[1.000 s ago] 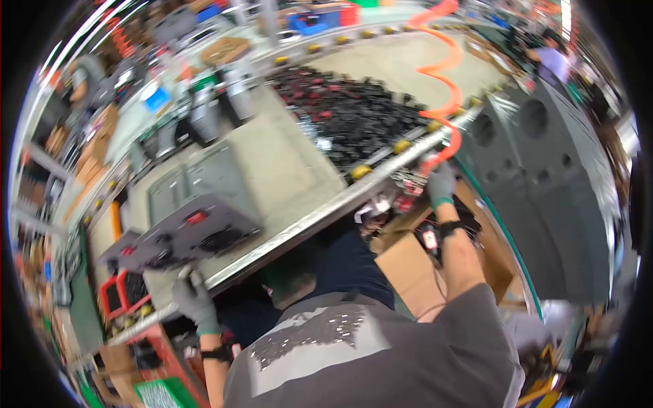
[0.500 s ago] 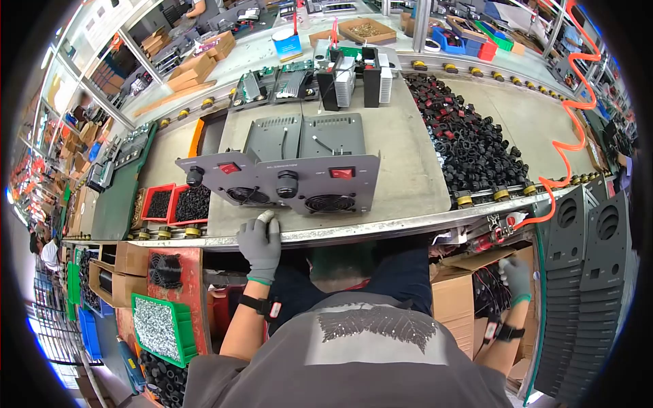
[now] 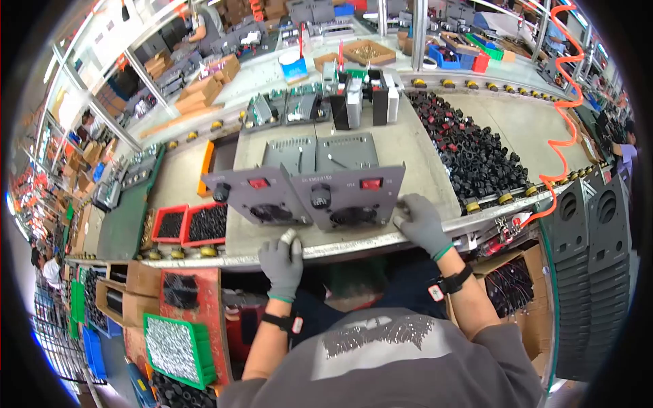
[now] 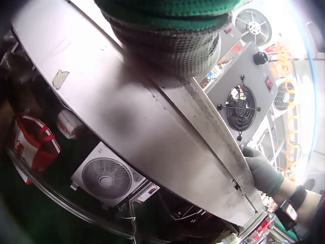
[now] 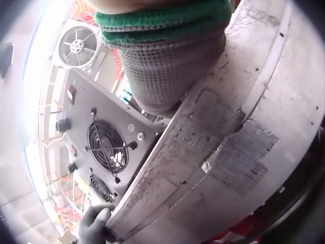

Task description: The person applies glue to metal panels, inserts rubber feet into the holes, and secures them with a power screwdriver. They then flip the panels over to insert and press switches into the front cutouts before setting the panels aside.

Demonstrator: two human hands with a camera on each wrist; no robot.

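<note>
Two grey metal casings stand side by side on the bench, their front panels facing the person. The left panel (image 3: 257, 197) and the right panel (image 3: 371, 194) each carry a red switch, a black knob-like fitting and a round fan grille. My gloved left hand (image 3: 281, 268) rests at the bench's front edge, below the left panel, with nothing in it. Beside the right panel's lower outer corner is my gloved right hand (image 3: 420, 221), its fingers loosely bent right at the panel's side. In the right wrist view the right hand's fingertips are hidden behind the glove (image 5: 162, 76).
A heap of black fittings (image 3: 469, 149) lies right of the casings. Red bins (image 3: 206, 224) of small black parts stand left. An orange coiled hose (image 3: 561, 143) hangs at right, near stacked grey panels (image 3: 575, 272). Circuit boards (image 3: 286, 105) sit behind.
The right hand has come up from over the carton at the right to the right panel's side. The left hand stays at the bench edge. The head view has swung round to face the casings.
</note>
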